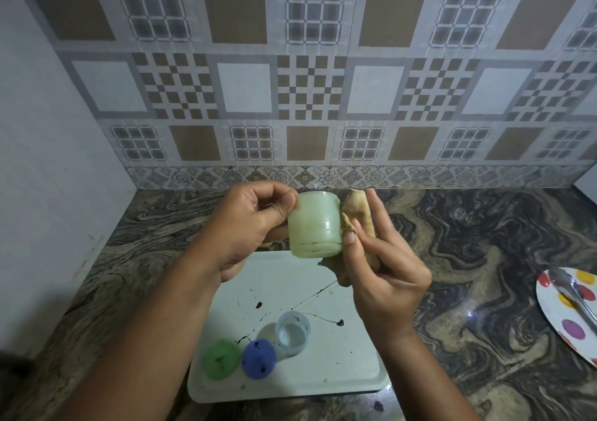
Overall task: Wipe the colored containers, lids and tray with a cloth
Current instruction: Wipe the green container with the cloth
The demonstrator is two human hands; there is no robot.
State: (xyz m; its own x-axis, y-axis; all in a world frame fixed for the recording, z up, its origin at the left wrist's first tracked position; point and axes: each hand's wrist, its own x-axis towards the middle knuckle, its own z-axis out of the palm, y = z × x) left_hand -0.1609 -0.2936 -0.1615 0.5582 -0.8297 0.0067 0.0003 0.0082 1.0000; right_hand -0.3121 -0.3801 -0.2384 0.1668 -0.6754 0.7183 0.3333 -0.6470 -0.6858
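Pale green container (315,223): held in the air over the far edge of the tray, threaded end toward the tray; left hand (245,230) grips its left side, fingers curled; right hand (384,278) holds a crumpled tan cloth (358,207) against its right side, thumb on the cloth. White tray (339,369): on the countertop, splashed with dark streaks; carries, near left, a green lid (220,359), a blue lid (259,358) beside it, and an open pale blue container (292,333) just right. Marbled countertop (468,243); far right, a spotted plate (555,317) bearing metal tongs (571,294).
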